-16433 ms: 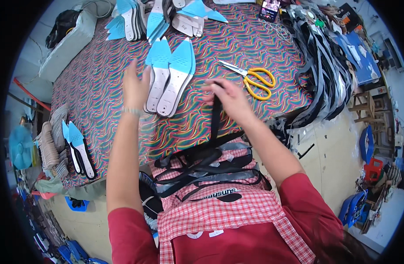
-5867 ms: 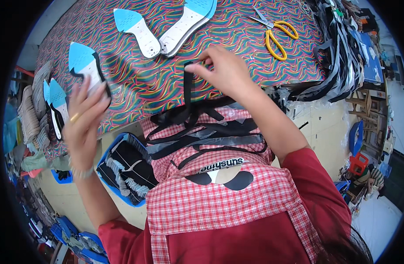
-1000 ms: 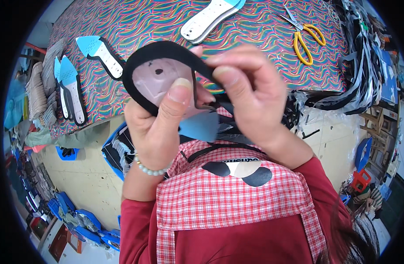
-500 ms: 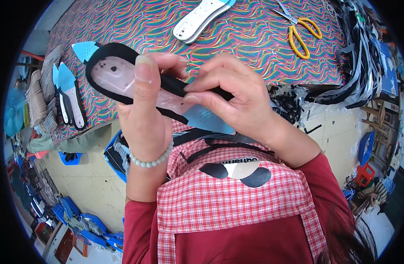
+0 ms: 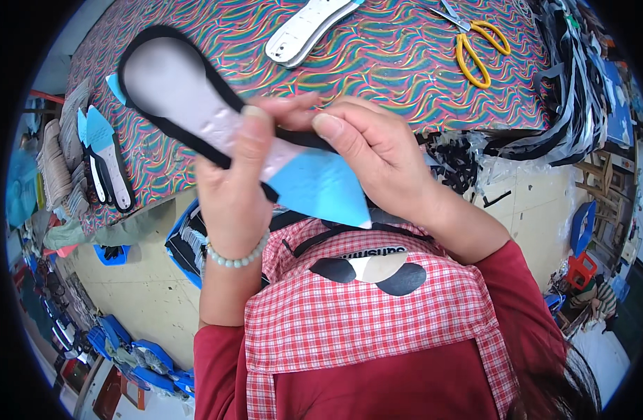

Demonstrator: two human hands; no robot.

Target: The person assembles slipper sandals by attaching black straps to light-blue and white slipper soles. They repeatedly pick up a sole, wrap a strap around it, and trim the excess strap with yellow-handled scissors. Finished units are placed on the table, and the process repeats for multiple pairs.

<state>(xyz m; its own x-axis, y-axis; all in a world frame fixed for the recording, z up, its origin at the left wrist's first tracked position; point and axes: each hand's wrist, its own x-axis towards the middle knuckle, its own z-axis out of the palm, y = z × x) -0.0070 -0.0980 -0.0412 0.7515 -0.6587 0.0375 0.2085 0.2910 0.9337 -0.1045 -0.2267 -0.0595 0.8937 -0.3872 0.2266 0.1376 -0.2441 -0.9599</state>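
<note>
A shoe insole (image 5: pixel 213 126) with a pale face, black edging and a pointed blue toe is held in the air above the table's near edge. My left hand (image 5: pixel 232 175) grips its middle, thumb across the pale face and fingers behind. My right hand (image 5: pixel 388 150) is closed at the far edge near the blue toe, with thumb and forefinger pinching the black edging strip (image 5: pixel 304 140); the fingertips partly hide the strip. Behind the heel shows a second blue tip (image 5: pixel 116 89), most of that piece being hidden.
On the patterned tablecloth (image 5: pixel 377 70) lie stacked white insoles (image 5: pixel 290 42) and yellow-handled scissors (image 5: pixel 465 26). More blue-tipped insoles (image 5: pixel 111 164) and grey stacked pieces (image 5: pixel 55 150) sit at the left. Black strips (image 5: pixel 563 91) hang over the right edge. A blue bin (image 5: pixel 178 241) stands below the table.
The insole has turned and tilted: its heel has risen up and leftward, and more of the blue toe now shows. Both hands still hold it, the right one slightly shifted.
</note>
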